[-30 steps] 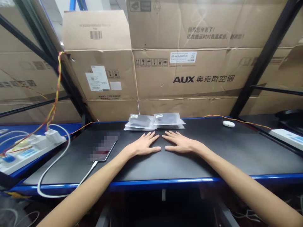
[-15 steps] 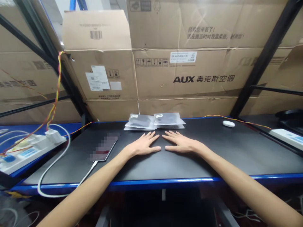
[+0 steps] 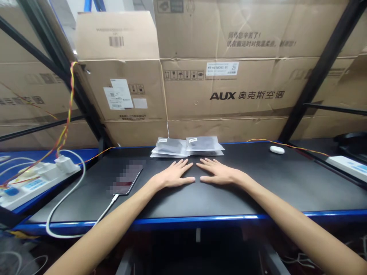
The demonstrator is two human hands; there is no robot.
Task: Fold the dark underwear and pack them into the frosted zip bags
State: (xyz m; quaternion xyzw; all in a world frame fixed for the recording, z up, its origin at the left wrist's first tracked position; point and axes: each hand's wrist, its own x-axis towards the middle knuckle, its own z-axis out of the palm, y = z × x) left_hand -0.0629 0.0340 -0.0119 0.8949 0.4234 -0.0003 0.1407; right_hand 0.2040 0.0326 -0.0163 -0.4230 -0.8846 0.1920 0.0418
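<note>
My left hand (image 3: pixel 173 175) and my right hand (image 3: pixel 218 172) lie flat, palms down, side by side on the black table top (image 3: pixel 258 179). The fingers of both are stretched out and hold nothing. Just beyond the fingertips lie two stacks of clear bags with dark contents: the left stack (image 3: pixel 169 147) and the right stack (image 3: pixel 204 145). Neither hand touches them.
A phone (image 3: pixel 126 182) on a white cable (image 3: pixel 61 198) lies left of my left hand. A power strip (image 3: pixel 34 181) with plugs sits at far left. A small white case (image 3: pixel 276 149) rests at back right. Cardboard boxes (image 3: pixel 223 88) wall the back; black shelf struts cross both sides.
</note>
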